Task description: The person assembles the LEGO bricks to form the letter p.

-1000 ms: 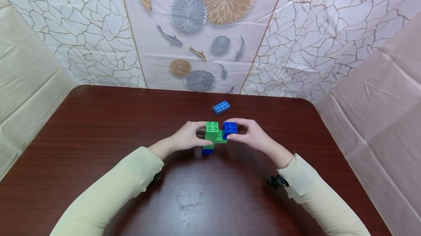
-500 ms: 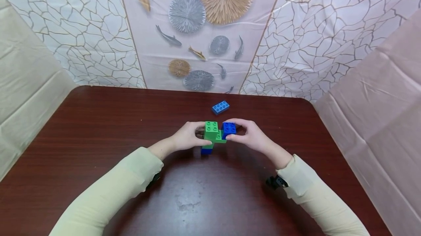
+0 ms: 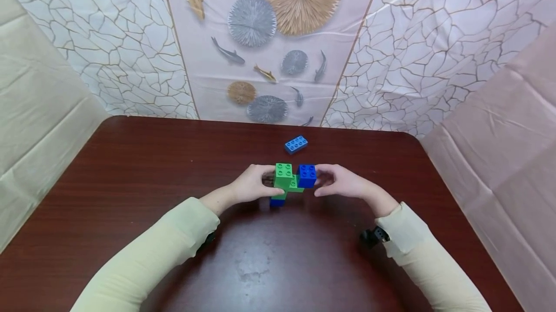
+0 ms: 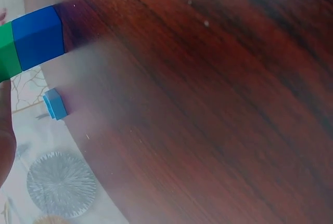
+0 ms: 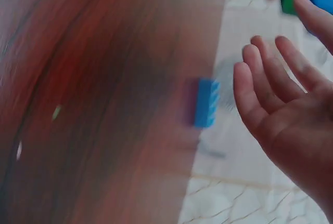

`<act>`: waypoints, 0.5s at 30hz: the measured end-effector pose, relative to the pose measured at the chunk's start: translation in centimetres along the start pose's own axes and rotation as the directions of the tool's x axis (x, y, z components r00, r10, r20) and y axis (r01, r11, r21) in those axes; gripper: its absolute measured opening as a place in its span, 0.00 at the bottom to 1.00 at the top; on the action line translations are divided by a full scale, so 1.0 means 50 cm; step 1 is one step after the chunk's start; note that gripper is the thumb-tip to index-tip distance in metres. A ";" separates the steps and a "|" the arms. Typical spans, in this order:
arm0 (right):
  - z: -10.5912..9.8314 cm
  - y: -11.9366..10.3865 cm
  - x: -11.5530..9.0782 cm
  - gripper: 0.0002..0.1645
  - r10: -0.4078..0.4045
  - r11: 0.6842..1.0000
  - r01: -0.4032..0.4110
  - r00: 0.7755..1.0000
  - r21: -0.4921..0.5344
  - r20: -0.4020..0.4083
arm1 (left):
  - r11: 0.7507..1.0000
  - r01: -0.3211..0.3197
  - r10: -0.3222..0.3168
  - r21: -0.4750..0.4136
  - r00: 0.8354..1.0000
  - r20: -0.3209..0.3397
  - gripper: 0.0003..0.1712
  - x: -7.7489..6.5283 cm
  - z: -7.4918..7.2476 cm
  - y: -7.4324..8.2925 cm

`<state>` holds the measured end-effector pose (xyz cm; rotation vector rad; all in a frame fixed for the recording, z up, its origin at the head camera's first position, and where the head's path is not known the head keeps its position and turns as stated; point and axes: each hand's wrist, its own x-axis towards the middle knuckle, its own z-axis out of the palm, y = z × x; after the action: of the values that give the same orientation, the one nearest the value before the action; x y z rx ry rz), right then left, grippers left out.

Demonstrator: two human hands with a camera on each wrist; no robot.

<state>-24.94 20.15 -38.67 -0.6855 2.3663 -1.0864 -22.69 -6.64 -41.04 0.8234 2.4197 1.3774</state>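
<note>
In the head view my left hand grips a small stack of toy building bricks from the left, thumb across its front. A bright green brick tops the stack, and a green piece juts out to the right below it. On that piece sits a dark blue brick. The stack's bottom brick is also dark blue, seen in the left wrist view. My right hand is just right of the upper blue brick; the right wrist view shows its fingers relaxed and holding nothing.
A lighter blue brick with two rows of studs lies behind the stack, toward the far edge of the dark red-brown table. Patterned cloth hangs beyond that edge, and plain cloth flanks both sides.
My right hand has released the upper dark blue brick and drawn back to the right, its fingers loosening. The left hand keeps its grip on the stack. The head view has shifted slightly.
</note>
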 end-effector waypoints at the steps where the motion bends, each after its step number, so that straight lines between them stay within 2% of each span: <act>1: -0.006 0.009 0.004 0.28 0.014 1.000 -0.014 1.000 -0.006 -0.002 | 1.000 0.000 0.000 0.001 1.000 0.001 0.25 0.000 0.001 0.000; 8: -0.042 0.040 0.063 0.29 0.031 0.993 -0.046 0.990 -0.106 -0.136 | 1.000 0.005 -0.005 0.010 1.000 -0.007 0.25 0.004 0.005 -0.005; 15: -0.054 0.052 0.145 0.36 0.096 0.979 -0.132 0.972 -0.158 -0.215 | 1.000 0.021 -0.021 0.003 1.000 0.006 0.25 0.005 0.003 -0.007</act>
<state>-32.77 18.79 -40.48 -0.5061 2.6646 -0.9531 -22.93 -6.53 -41.40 0.7995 2.4202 1.3620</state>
